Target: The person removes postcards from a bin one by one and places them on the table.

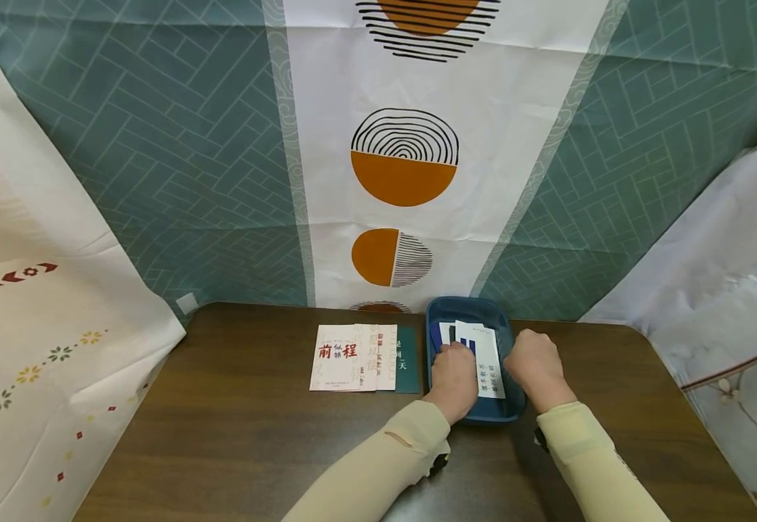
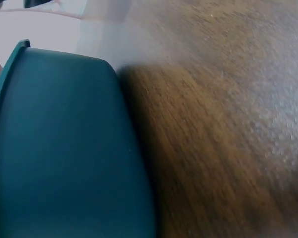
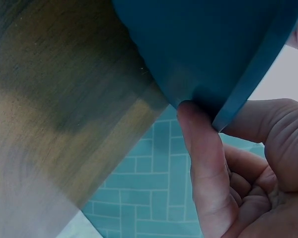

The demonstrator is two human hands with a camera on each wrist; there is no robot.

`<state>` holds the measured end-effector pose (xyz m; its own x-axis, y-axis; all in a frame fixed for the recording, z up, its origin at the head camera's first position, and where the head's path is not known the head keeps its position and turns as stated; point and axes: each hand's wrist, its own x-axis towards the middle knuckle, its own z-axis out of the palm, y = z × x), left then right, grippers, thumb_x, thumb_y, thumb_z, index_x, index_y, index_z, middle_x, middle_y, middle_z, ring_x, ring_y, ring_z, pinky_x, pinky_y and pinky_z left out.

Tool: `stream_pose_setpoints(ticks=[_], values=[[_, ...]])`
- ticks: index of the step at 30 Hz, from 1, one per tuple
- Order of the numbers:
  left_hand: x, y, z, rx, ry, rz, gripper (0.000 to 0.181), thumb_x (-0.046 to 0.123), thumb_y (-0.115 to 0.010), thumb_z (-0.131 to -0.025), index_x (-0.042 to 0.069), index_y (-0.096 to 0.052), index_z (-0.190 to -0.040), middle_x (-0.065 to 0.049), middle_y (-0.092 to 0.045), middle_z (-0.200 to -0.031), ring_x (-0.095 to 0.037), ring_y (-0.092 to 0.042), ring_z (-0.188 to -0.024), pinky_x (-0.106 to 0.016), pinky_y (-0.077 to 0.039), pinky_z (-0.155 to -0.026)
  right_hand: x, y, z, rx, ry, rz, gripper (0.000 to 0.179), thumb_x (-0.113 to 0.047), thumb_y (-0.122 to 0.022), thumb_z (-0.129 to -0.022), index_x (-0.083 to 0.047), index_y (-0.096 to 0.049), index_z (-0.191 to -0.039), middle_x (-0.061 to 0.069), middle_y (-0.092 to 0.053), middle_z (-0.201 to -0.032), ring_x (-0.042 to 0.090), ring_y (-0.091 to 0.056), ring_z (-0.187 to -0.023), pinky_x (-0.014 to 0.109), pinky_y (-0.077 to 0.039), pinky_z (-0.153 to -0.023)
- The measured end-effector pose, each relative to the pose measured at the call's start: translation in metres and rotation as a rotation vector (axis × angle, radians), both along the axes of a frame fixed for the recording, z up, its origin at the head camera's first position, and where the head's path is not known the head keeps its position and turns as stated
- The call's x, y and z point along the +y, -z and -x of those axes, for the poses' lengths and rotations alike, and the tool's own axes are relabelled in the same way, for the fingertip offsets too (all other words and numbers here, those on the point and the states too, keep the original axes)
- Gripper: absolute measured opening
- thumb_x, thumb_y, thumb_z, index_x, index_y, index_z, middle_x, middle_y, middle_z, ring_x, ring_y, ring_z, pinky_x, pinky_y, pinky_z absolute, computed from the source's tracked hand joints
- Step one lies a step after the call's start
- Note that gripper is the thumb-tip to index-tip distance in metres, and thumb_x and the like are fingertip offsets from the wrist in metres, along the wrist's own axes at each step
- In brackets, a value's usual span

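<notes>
Pale yellow sleeves (image 1: 597, 464) leave the left hand (image 1: 454, 380) and right hand (image 1: 538, 368) bare; something black (image 1: 439, 464) shows at five o'clock of the left cuff (image 1: 429, 420).

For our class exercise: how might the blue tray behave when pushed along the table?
The blue tray seems fairly stiff: its rim shows no clear bend where the right hand pinches it. Its broad, boxy shape suggests sliding rather than rolling. The smooth-looking outer wall may feel slightly slippery.

Curtained-off tabletop nook, room type unclear: wood-grain table (image 1: 235, 449), geometric-print curtain (image 1: 209, 167) behind, floral cloths (image 1: 32, 312) at sides.
</notes>
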<state>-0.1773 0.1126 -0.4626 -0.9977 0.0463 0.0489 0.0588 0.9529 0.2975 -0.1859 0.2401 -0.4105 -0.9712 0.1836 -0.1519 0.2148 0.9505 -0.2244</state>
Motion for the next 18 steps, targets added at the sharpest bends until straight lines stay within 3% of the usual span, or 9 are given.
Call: stream_pose_setpoints(ticks=[6,11,18], values=[[-0.001,-0.006,-0.001,-0.046,-0.015,-0.133,0.035,0.022,-0.069,-0.080,0.002,-0.055,-0.105,-0.011,-0.061,-0.084,-0.021,-0.065,-0.075,-0.034,-0.055,-0.060,0.000,0.001,0.000,0.009,0.002,0.002,0.023,-0.008,-0.059,-0.078,0.009,-0.063,-0.091,0.023,-0.062,-0.082,0.027,-0.053,-0.059,0.031,-0.041,-0.046],[-0.008,-0.016,-0.003,-0.094,0.036,-0.288,0.029,0.018,-0.066,-0.084,0.002,-0.057,-0.106,-0.008,-0.066,-0.080,-0.015,-0.063,-0.065,-0.030,-0.051,-0.051,0.000,-0.001,-0.002,0.003,0.000,-0.007,0.023,-0.009,-0.059,-0.077,0.009,-0.063,-0.090,0.025,-0.063,-0.082,0.028,-0.054,-0.061,0.034,-0.043,-0.048],[-0.021,-0.027,-0.006,-0.104,0.081,-0.514,0.013,0.014,-0.064,-0.086,0.004,-0.063,-0.093,-0.004,-0.065,-0.076,-0.008,-0.060,-0.059,-0.020,-0.046,-0.046,-0.001,-0.004,-0.002,-0.008,-0.008,-0.013,0.024,-0.009,-0.060,-0.077,0.011,-0.062,-0.090,0.025,-0.062,-0.081,0.028,-0.054,-0.060,0.035,-0.046,-0.049]])
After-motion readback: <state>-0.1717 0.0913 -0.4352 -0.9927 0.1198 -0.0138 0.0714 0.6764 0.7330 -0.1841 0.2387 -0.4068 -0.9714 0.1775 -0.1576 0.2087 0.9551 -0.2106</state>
